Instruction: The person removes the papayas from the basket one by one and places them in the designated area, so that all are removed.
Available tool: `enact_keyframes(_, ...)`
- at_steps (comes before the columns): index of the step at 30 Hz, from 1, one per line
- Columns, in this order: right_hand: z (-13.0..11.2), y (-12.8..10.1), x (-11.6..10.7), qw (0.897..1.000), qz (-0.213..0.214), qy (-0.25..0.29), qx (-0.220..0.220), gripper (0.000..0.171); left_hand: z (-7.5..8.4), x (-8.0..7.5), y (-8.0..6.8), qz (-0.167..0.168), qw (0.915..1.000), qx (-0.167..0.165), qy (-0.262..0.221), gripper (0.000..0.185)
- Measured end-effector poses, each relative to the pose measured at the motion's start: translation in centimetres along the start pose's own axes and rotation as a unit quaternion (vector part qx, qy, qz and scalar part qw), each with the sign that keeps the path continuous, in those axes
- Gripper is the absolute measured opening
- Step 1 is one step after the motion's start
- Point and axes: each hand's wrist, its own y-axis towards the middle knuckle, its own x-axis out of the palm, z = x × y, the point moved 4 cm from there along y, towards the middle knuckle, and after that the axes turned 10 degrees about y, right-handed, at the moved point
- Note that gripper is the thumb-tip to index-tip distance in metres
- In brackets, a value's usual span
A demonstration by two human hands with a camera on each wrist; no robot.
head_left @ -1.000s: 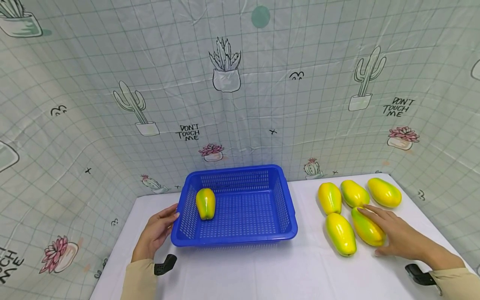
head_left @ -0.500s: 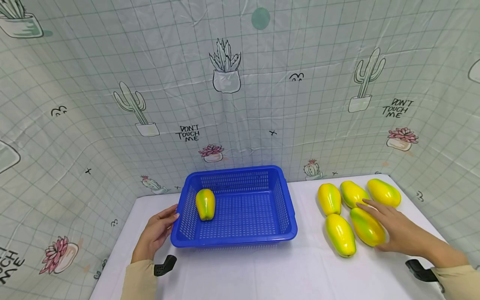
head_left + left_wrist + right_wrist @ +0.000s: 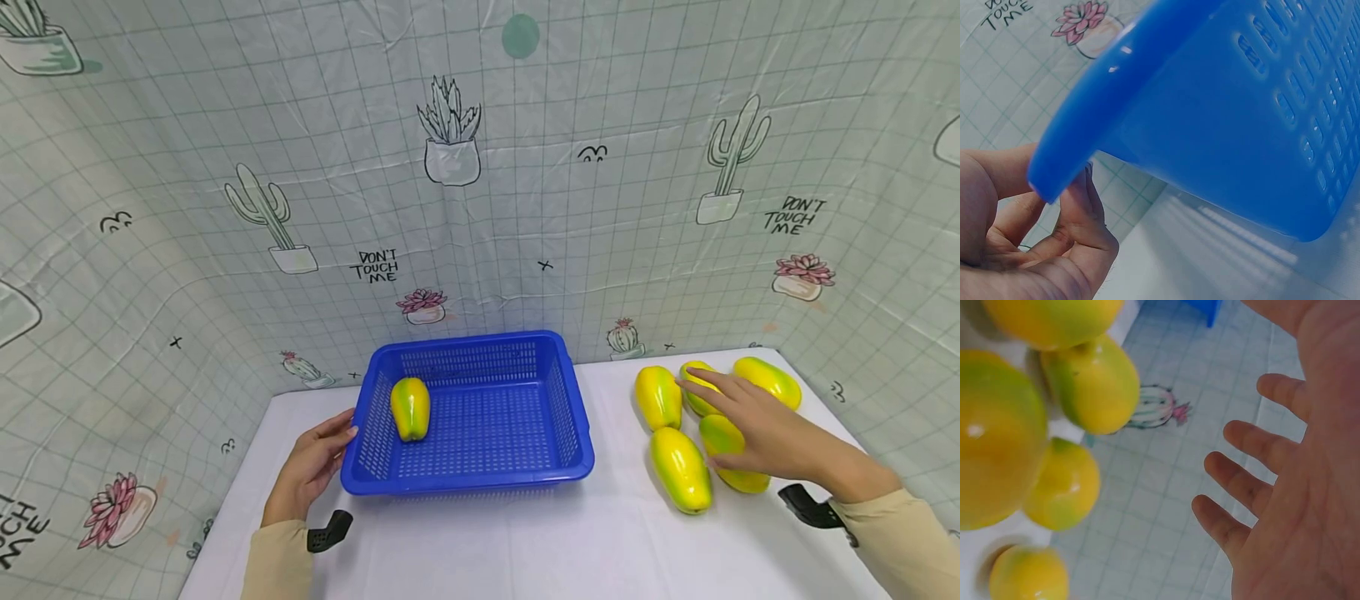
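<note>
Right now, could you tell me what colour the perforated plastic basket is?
The perforated plastic basket is bright blue, clearest in the head view.

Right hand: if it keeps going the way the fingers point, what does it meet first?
Probably the middle papaya of the back row: the right hand is open above the group, fingers aimed at it. Height above the fruit is unclear, so it might pass over.
</note>
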Motion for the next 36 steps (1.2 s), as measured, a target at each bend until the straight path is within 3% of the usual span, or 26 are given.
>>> enact_keyframes(15, -3.7, 8.2, 0.5, 0.997, -0.070, 0.018, 0.004, 0.087, 0.2, 0.0, 0.1, 0.000, 1.0000, 0.004, 0.001, 0.060)
enact_keyframes(30, -6.7, 15.5, 4.6, 0.992, -0.115, 0.032, -0.046, 0.085, 0.0, 0.1, 0.0, 0.004, 1.0000, 0.006, -0.003, 0.059)
enact_keyframes(36, -8.2, 17.9, 6.4, 0.988, -0.148, 0.025, -0.045, 0.086, -0.2, 0.0, -0.1, 0.001, 1.0000, 0.006, -0.005, 0.060)
